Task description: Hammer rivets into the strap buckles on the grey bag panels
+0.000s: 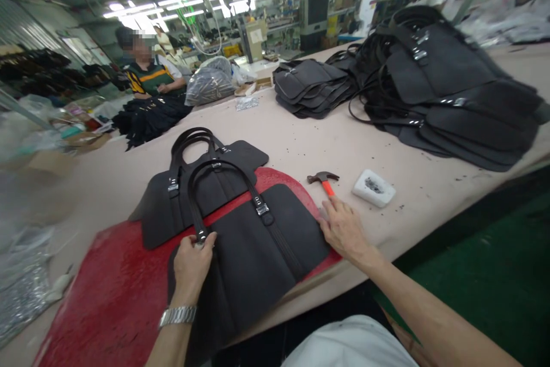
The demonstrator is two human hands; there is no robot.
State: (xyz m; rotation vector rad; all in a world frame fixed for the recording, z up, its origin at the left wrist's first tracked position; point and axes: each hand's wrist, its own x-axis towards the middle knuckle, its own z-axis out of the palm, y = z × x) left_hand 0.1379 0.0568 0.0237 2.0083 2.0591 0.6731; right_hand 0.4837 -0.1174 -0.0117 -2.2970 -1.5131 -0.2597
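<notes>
A black bag panel (249,264) with a looped handle and metal buckles lies in front of me, partly on a red mat (116,275). My left hand (193,264), with a metal watch at the wrist, pinches the lower end of the panel's left handle strap (200,228) at its fitting. At the panel's right edge, my right hand (344,227) has its fingers closed over the orange handle of a claw hammer (324,178). The hammer lies on the table with its head pointing away. Behind the front panel rests a second black bag panel (232,169) with handles.
A white dish (373,188) of small dark bits sits right of the hammer, with specks around it. Stacked black bag panels (464,86) cover the table's right back, beside a smaller pile (313,83). Another person (150,75) works at the far left near dark pieces.
</notes>
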